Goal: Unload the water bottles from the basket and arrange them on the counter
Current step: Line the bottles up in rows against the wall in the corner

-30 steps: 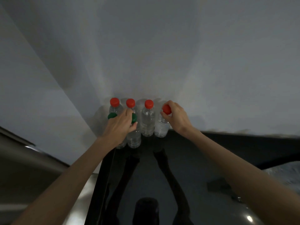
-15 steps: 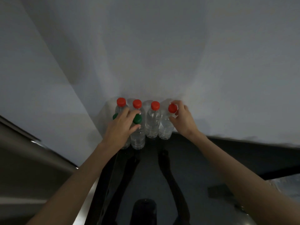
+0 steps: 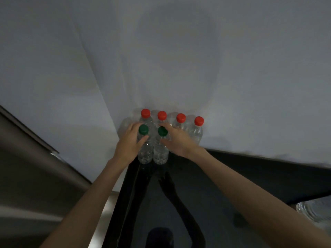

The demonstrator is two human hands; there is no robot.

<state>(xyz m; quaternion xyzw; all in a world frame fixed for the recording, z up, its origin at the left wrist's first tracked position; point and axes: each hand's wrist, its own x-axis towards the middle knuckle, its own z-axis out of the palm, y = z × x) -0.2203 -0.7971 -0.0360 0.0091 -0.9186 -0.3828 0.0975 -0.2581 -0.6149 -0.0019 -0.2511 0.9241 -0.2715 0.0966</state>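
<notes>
Several clear water bottles with red caps [image 3: 180, 118] stand in a row against the white wall at the back of the glossy black counter [image 3: 250, 176]. Two bottles with green caps stand in front of them. My left hand [image 3: 128, 140] grips the left green-capped bottle [image 3: 145, 149] around its shoulder. My right hand [image 3: 176, 139] grips the right green-capped bottle [image 3: 160, 151] the same way. Both bottles stand upright, side by side. The basket is not in view.
The counter's left edge [image 3: 123, 190] runs beside a grey metal surface [image 3: 44, 176]. A white wall corner stands right behind the bottles. Something clear and ridged [image 3: 315, 210] lies at the right edge of the counter. A dark round shape [image 3: 159, 237] shows on the counter near me.
My right hand left the rightmost red-capped bottle and moved left onto the right green-capped bottle. My left hand shifted to hold only the left green-capped bottle.
</notes>
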